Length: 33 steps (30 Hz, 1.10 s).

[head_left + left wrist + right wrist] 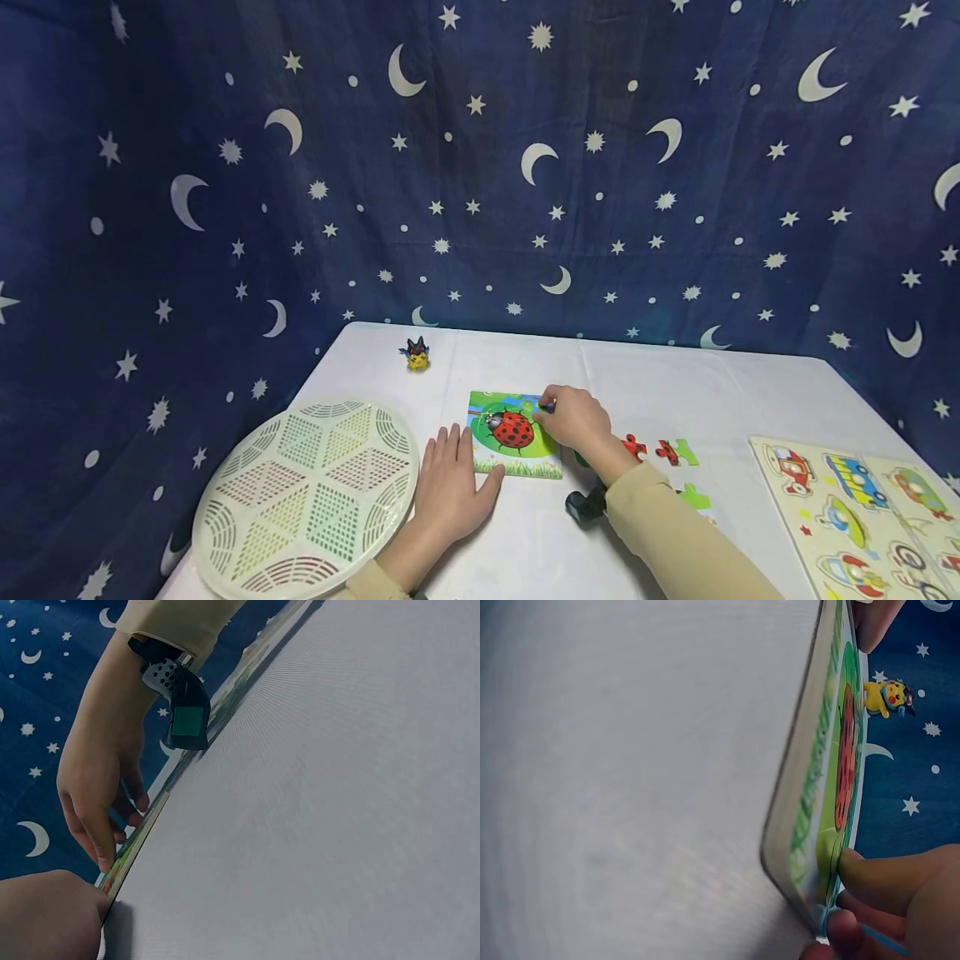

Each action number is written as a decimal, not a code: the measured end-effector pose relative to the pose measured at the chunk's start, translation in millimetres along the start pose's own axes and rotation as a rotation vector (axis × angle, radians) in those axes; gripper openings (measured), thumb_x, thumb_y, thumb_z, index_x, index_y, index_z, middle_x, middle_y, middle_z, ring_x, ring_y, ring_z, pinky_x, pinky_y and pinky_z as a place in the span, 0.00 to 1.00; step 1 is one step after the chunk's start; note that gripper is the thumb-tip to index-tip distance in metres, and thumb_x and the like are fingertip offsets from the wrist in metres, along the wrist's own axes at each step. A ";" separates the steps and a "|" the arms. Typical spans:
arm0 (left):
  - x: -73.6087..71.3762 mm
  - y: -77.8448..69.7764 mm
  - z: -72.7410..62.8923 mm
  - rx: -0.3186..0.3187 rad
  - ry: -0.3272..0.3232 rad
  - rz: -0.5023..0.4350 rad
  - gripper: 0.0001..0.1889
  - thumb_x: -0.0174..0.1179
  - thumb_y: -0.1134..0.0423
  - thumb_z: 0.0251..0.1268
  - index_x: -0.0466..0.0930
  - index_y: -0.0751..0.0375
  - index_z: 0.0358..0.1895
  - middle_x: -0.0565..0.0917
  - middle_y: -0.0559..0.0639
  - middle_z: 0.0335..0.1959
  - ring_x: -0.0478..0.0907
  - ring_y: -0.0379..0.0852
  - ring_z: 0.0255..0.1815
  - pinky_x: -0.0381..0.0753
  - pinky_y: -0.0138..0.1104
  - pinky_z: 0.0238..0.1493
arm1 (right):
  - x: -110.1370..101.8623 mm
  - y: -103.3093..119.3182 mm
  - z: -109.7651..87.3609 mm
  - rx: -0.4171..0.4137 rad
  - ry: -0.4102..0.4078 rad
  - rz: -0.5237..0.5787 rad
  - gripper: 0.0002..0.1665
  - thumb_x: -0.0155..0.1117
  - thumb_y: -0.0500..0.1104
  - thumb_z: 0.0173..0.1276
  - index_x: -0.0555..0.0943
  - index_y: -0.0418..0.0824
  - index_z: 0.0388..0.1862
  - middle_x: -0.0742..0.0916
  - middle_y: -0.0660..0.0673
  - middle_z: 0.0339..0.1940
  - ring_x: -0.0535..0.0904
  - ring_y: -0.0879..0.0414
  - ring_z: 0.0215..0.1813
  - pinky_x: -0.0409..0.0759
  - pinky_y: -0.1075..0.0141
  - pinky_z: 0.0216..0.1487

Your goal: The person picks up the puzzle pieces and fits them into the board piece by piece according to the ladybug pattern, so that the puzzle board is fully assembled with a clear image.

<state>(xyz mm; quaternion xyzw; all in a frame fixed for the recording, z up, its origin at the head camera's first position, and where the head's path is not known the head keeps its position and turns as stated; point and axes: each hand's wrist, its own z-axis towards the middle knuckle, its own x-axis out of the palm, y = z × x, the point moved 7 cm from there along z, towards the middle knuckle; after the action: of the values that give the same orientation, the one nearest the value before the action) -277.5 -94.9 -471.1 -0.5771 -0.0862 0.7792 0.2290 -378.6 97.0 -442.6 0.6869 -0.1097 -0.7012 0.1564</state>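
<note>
A square ladybug puzzle [512, 431] lies on the white table, its thick board edge [786, 802] showing in the right wrist view. My left hand [451, 487] rests flat at the puzzle's left side, fingers straight, thumb near the lower edge. At the upper right corner, my right hand [577, 421] has its fingers curled and pinches a small puzzle piece, mostly hidden. A thin blue edge of that piece [885, 941] shows among the fingers; the thumb touches the puzzle's face. Loose red and green puzzle pieces [667, 452] lie right of the puzzle, partly behind my right forearm.
A round white perforated lid [306, 492] lies at the left. Near the back edge stands a small yellow figurine [417, 356]. A wooden picture board [847, 525] with vehicles occupies the right side. Behind the table hangs a dark blue star-and-moon curtain [480, 167].
</note>
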 end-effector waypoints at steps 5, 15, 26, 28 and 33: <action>-1.7 -0.4 -0.8 0.004 -0.007 -0.004 0.41 0.57 0.41 0.72 0.68 0.77 0.70 0.70 0.74 0.70 0.60 0.71 0.75 0.54 0.58 0.76 | -0.7 0.0 -0.6 0.001 0.006 0.003 0.14 0.74 0.52 0.66 0.86 0.47 0.45 0.89 0.45 0.41 0.82 0.49 0.36 0.81 0.53 0.35; 1.3 -0.2 -0.2 -0.004 0.005 -0.008 0.41 0.56 0.40 0.72 0.67 0.77 0.71 0.69 0.74 0.71 0.59 0.71 0.76 0.53 0.57 0.77 | -4.8 -2.3 0.8 -0.031 0.008 0.069 0.16 0.70 0.55 0.70 0.87 0.46 0.46 0.87 0.46 0.37 0.80 0.50 0.36 0.80 0.54 0.37; -3.7 -1.2 -1.7 0.007 -0.019 -0.016 0.41 0.57 0.41 0.72 0.68 0.77 0.70 0.69 0.74 0.70 0.60 0.71 0.75 0.55 0.58 0.76 | -17.8 -12.6 -8.1 -0.044 0.020 0.293 0.16 0.60 0.49 0.78 0.87 0.41 0.51 0.86 0.50 0.30 0.80 0.56 0.27 0.76 0.60 0.33; -4.2 -1.4 -1.7 0.008 -0.018 -0.016 0.41 0.57 0.41 0.72 0.68 0.78 0.70 0.70 0.74 0.70 0.61 0.71 0.75 0.55 0.58 0.76 | -20.7 -14.5 -9.9 -0.056 0.015 0.290 0.15 0.61 0.49 0.77 0.88 0.41 0.49 0.86 0.50 0.31 0.79 0.56 0.29 0.76 0.60 0.34; -3.8 -1.5 -2.1 0.002 -0.010 -0.020 0.41 0.57 0.41 0.71 0.68 0.78 0.70 0.69 0.74 0.70 0.60 0.71 0.75 0.55 0.58 0.76 | -27.9 -17.5 -16.9 -0.122 0.063 0.257 0.10 0.65 0.46 0.75 0.89 0.43 0.43 0.87 0.51 0.34 0.76 0.54 0.32 0.75 0.60 0.34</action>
<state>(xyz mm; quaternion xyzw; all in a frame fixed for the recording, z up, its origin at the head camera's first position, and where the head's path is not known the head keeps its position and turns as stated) -274.3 -95.6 -467.9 -0.5719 -0.0927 0.7799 0.2369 -362.7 124.6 -423.7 0.6780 -0.1489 -0.6589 0.2898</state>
